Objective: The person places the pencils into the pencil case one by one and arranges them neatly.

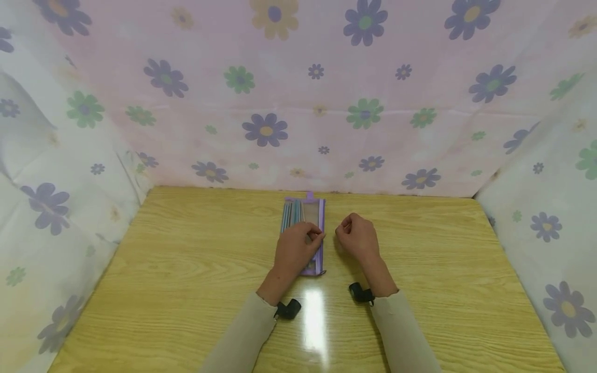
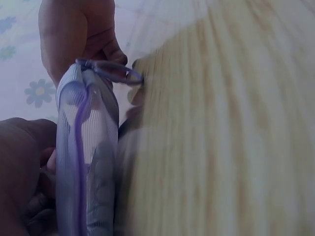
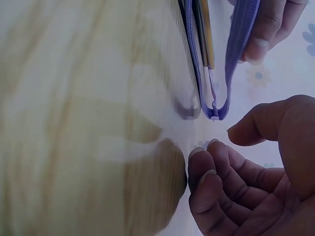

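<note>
A see-through zip pouch (image 1: 322,207) with purple trim lies near the back of the table. Inside are several slim pencil-like sticks (image 1: 291,211). My left hand (image 1: 294,248) reaches over the pouch and pinches its right-hand edge. In the right wrist view, the two purple zipper edges (image 3: 241,34) stand apart, with the left fingers (image 3: 266,34) at the upper one. The zipper pull (image 2: 115,72) hangs at the near end. My right hand (image 1: 359,238) is just right of the pouch, not touching it, its fingers loosely curled, thumb apart and nothing held.
The wooden table (image 1: 196,269) reaches out on both sides of the pouch. Flower-patterned cloth (image 1: 289,93) hangs along the back and both sides. A black wrist camera (image 1: 289,309) sits on the left wrist, another (image 1: 360,293) on the right.
</note>
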{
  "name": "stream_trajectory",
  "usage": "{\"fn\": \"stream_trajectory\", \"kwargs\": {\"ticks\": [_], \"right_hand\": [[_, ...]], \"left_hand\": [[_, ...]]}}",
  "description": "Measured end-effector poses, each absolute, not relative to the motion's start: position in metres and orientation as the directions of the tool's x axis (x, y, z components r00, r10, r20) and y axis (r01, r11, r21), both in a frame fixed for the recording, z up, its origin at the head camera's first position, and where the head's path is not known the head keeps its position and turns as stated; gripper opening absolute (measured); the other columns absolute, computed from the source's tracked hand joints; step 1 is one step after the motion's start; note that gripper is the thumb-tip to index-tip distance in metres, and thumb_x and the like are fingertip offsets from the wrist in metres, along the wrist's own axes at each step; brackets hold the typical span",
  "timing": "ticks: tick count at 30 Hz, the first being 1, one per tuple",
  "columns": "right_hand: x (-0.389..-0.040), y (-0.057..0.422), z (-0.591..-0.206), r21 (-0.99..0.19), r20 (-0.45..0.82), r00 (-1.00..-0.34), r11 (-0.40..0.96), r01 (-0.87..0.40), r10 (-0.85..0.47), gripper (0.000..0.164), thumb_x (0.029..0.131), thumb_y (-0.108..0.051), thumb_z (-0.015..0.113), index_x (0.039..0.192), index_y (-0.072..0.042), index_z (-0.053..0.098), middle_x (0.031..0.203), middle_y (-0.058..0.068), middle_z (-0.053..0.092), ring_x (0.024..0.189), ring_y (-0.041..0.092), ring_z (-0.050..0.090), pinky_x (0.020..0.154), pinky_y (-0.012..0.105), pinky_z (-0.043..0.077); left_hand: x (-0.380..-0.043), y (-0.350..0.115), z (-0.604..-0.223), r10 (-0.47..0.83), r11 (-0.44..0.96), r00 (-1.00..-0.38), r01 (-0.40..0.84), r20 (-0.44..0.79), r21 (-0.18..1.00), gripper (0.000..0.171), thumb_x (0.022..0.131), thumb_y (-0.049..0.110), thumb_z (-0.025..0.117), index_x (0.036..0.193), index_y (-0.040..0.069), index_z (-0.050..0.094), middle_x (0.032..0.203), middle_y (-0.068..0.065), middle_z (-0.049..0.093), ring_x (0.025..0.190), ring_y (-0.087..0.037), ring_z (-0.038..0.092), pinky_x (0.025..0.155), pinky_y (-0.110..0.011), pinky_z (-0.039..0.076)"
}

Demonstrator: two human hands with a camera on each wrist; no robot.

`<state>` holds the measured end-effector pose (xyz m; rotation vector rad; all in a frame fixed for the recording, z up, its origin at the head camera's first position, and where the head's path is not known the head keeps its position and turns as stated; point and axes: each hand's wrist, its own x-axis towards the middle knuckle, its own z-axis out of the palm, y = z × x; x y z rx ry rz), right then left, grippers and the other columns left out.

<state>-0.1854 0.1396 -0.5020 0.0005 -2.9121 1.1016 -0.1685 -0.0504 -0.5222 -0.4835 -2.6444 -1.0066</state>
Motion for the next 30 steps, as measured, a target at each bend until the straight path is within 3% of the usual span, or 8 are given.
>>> {"fn": "stream_trajectory", "kwargs": {"ticks": [8,17,25,30], "right_hand": [[-0.184,0.138,-0.502,-0.668,0.047,-0.999,0.743,-0.028,0.005,0.012,0.094,-0.014,0.068,0.097,-0.002,0.069,0.083,0.009,0.068,0.073,0.023,0.063,0.063,0.035,0.054],[-0.185,0.139,-0.499,-0.700,0.093,-0.996,0.711,-0.069,-0.005,0.014,0.094,-0.012,0.066,0.099,0.001,0.070,0.095,0.015,0.069,0.087,0.030,0.065,0.078,0.046,0.058],[-0.183,0.138,-0.495,-0.712,0.138,-0.990,0.695,-0.100,-0.001,0.028,0.097,-0.016,0.066,0.117,0.004,0.070,0.109,0.019,0.068,0.102,0.035,0.062,0.088,0.050,0.056],[-0.179,0.143,-0.490,-0.704,0.191,-0.982,0.697,-0.138,-0.001,0.038,0.099,-0.019,0.068,0.130,0.003,0.067,0.127,0.021,0.064,0.119,0.041,0.059,0.099,0.056,0.054]], "left_hand": [[-0.171,-0.066,-0.519,0.152,0.662,-0.904,0.394,0.400,0.638,0.011,0.098,0.026,0.080,0.100,0.015,0.080,0.083,0.005,0.073,0.062,-0.003,0.057,0.056,-0.022,0.051],[-0.179,-0.098,-0.513,0.126,0.680,-0.888,0.402,0.442,0.613,0.011,0.101,0.018,0.075,0.104,0.008,0.079,0.087,-0.002,0.070,0.073,-0.015,0.063,0.065,-0.033,0.057],[-0.184,-0.115,-0.510,0.109,0.710,-0.886,0.387,0.451,0.588,0.012,0.100,0.016,0.072,0.107,0.007,0.078,0.095,-0.005,0.073,0.088,-0.021,0.069,0.079,-0.037,0.061],[-0.184,-0.125,-0.508,0.077,0.708,-0.875,0.386,0.478,0.592,0.015,0.099,0.017,0.073,0.110,0.007,0.077,0.103,-0.007,0.073,0.099,-0.028,0.068,0.090,-0.045,0.058]]}}
